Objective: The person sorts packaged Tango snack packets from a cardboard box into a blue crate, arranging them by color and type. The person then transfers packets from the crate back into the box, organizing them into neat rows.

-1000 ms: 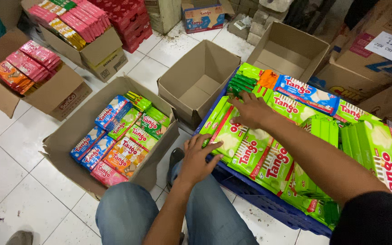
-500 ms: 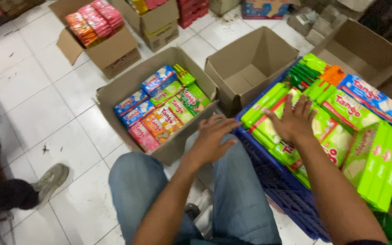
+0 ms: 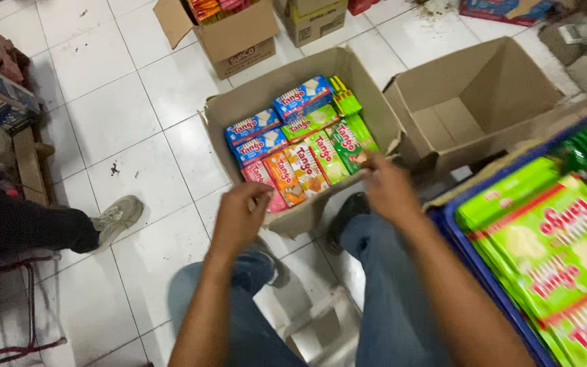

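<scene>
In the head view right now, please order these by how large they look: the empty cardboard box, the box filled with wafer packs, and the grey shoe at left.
1. box filled with wafer packs and empty cardboard box: similar, too close to rank.
2. grey shoe: clearly smallest.

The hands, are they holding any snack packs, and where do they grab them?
Neither the left hand nor the right hand shows a pack in its fingers. Both hover at the near edge of the cardboard box of wafer packs.

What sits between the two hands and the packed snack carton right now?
Nothing visible. The left hand and right hand hover at the near rim of the snack carton, with its wafer packs lying open to view. Both hands look empty, and the flaps are folded out.
</scene>
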